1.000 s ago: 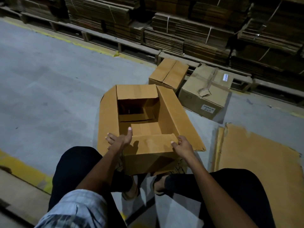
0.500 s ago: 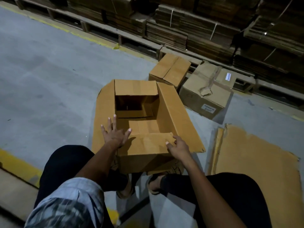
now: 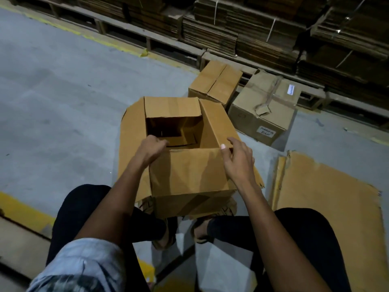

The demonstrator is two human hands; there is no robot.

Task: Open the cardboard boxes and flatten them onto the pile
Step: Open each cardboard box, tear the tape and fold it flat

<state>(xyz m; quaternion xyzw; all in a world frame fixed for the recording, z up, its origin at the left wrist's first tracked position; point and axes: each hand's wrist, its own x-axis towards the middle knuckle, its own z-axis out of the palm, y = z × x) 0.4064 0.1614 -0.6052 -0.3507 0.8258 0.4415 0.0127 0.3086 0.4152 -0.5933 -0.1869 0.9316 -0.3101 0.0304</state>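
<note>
An open brown cardboard box stands on the floor between my knees, its four top flaps spread and its inside dark and hollow. My left hand curls over the near left corner of the box's rim, fingers hooked inside. My right hand pinches the near right corner where the near flap meets the right flap. A flattened cardboard sheet lies on the floor to the right, the pile.
Two closed boxes sit behind: a small brown box and a larger taped box with labels. Pallets of strapped flat cardboard line the back. Grey concrete floor stretches to the left, with a yellow line.
The box has been pulled nearer and tipped up toward me. My left hand went from lying flat on the left flap to hooking the rim; my right hand shifted up to the right corner.
</note>
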